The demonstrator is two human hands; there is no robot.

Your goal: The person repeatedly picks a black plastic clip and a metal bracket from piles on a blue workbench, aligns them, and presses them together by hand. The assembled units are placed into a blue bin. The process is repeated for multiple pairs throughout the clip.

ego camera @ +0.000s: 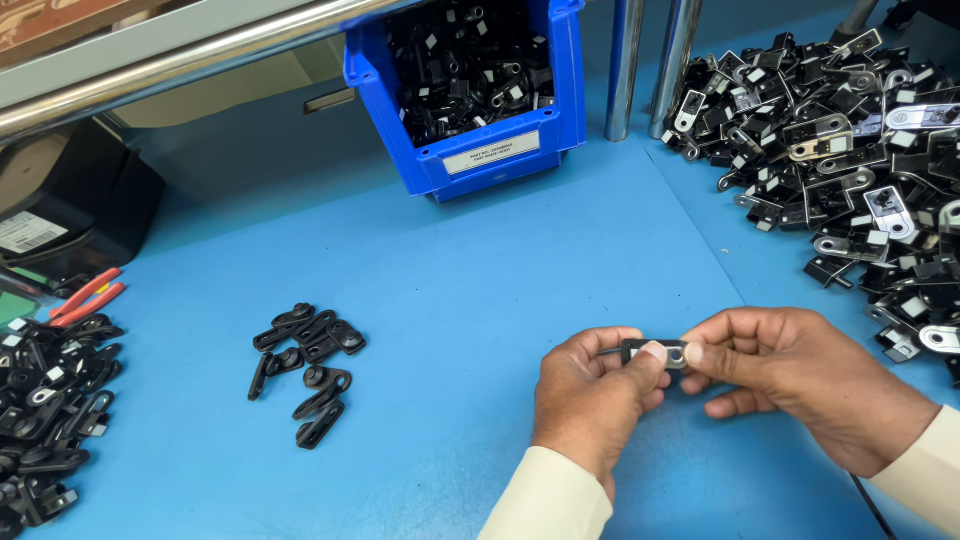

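Lower right of frame: small black bracket [655, 351], long axis lying left-right, pinched between left hand [590, 395] and right hand [800, 385], each gripping one end.

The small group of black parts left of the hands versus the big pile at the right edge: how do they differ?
The small group holds about a dozen parts, spread flat and mostly apart; the big pile holds far more, heaped on one another. The small group is all black; the big pile shows silver metal plates and pale tags. Both lie loose on the blue table.
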